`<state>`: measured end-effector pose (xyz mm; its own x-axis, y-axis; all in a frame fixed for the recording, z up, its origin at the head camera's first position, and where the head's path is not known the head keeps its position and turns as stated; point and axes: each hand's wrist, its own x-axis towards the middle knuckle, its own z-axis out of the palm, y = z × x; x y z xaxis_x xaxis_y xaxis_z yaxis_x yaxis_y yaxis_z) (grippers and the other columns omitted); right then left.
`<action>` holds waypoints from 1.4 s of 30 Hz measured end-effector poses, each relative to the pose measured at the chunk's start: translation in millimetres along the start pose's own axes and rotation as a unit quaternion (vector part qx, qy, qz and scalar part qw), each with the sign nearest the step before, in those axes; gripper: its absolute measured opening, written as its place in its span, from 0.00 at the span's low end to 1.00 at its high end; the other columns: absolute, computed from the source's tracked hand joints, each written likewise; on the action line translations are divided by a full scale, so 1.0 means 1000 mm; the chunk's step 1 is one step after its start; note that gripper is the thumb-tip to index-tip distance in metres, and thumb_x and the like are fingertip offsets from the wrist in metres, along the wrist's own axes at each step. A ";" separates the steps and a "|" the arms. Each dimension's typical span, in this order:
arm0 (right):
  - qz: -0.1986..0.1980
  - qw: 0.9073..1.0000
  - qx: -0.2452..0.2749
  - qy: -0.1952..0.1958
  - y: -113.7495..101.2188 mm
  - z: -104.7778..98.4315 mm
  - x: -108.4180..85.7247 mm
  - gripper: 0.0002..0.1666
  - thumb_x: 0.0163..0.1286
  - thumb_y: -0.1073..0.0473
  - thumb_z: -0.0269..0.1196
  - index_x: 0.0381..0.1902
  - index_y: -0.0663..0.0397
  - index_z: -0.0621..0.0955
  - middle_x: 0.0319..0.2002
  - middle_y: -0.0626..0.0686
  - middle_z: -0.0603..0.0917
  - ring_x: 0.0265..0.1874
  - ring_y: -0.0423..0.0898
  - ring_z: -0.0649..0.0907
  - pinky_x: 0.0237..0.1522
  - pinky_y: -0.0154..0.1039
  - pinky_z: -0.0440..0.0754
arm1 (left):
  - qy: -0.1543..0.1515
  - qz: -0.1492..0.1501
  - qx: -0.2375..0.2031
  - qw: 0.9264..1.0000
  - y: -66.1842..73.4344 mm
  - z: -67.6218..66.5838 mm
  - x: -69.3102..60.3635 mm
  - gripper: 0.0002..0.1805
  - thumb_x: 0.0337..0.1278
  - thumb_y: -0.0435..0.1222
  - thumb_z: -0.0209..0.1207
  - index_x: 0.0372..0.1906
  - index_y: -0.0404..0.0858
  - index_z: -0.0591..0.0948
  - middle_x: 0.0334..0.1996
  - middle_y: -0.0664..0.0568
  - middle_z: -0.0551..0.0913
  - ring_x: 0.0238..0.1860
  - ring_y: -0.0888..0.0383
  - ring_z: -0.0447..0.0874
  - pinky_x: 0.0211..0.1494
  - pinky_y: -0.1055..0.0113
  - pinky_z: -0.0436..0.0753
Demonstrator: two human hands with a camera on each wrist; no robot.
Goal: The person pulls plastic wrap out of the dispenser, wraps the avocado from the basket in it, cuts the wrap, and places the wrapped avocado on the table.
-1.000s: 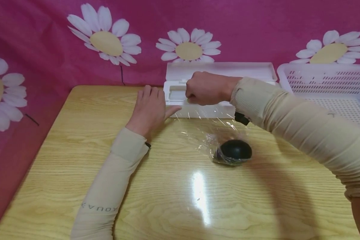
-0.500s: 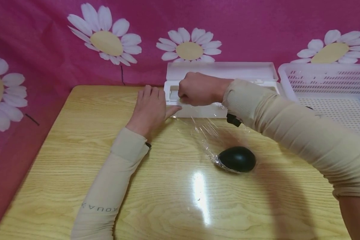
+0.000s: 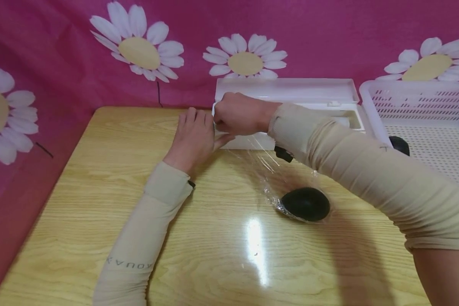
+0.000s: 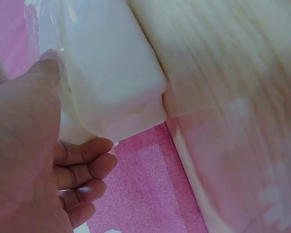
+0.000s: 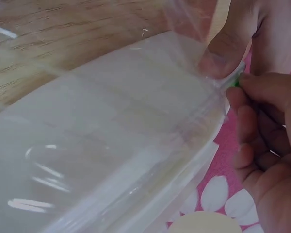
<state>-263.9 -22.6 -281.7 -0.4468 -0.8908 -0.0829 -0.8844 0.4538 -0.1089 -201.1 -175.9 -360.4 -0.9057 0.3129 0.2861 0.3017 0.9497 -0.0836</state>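
At the back of the table lies a long white cling film dispenser (image 3: 248,142), its lid raised. My left hand (image 3: 193,138) holds the dispenser's left end; its thumb lies on the front over the film and its fingers bend at the end. My right hand (image 3: 242,114) pinches a small green piece (image 5: 237,81), apparently the slide cutter, at that same end, right beside the left thumb. Clear cling film (image 3: 265,161) stretches from the dispenser toward me. It reaches a dark, smooth, egg-shaped thing (image 3: 306,205) on the table, partly wrapped in it.
A white perforated plastic basket (image 3: 432,131) stands at the back right, with another dark rounded thing (image 3: 399,145) partly hidden by my right sleeve. Behind the wooden table (image 3: 214,238) hangs a pink flowered cloth (image 3: 313,38).
My right hand has slid left along the dispenser to its left end, beside my left hand. The egg-shaped thing has shifted slightly right and toward me. My left hand keeps its place.
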 end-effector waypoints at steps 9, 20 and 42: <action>0.027 0.999 0.013 0.011 -0.008 0.004 0.001 0.14 0.70 0.53 0.70 0.49 0.54 0.88 0.37 0.55 0.91 0.38 0.53 0.86 0.51 0.49 0.86 | -0.047 -0.015 -0.016 0.999 -0.001 -0.006 0.002 0.33 0.74 0.61 0.52 0.48 0.30 0.74 0.44 0.39 0.77 0.50 0.43 0.68 0.57 0.52 0.68; 0.046 0.998 0.032 0.030 -0.016 -0.002 -0.014 0.10 0.71 0.56 0.66 0.33 0.56 0.86 0.23 0.49 0.81 0.27 0.46 0.76 0.37 0.41 0.79 | -0.074 -0.026 -0.033 0.996 0.001 -0.006 0.002 0.33 0.74 0.59 0.53 0.54 0.29 0.73 0.49 0.39 0.77 0.54 0.42 0.66 0.63 0.50 0.68; 0.034 0.969 0.075 0.232 -0.032 0.007 -0.150 0.11 0.72 0.55 0.67 0.46 0.54 0.90 0.38 0.51 0.91 0.31 0.44 0.84 0.40 0.43 0.83 | -0.093 -0.004 -0.011 0.996 0.016 -0.046 -0.003 0.41 0.70 0.69 0.48 0.60 0.35 0.71 0.57 0.39 0.75 0.58 0.41 0.67 0.64 0.47 0.69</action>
<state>-167.3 96.1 -273.0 -0.5463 -0.7582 0.3560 -0.8371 0.4791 -0.2642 -180.2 -162.2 -318.8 -0.9469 0.3039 0.1054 0.2989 0.9523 -0.0611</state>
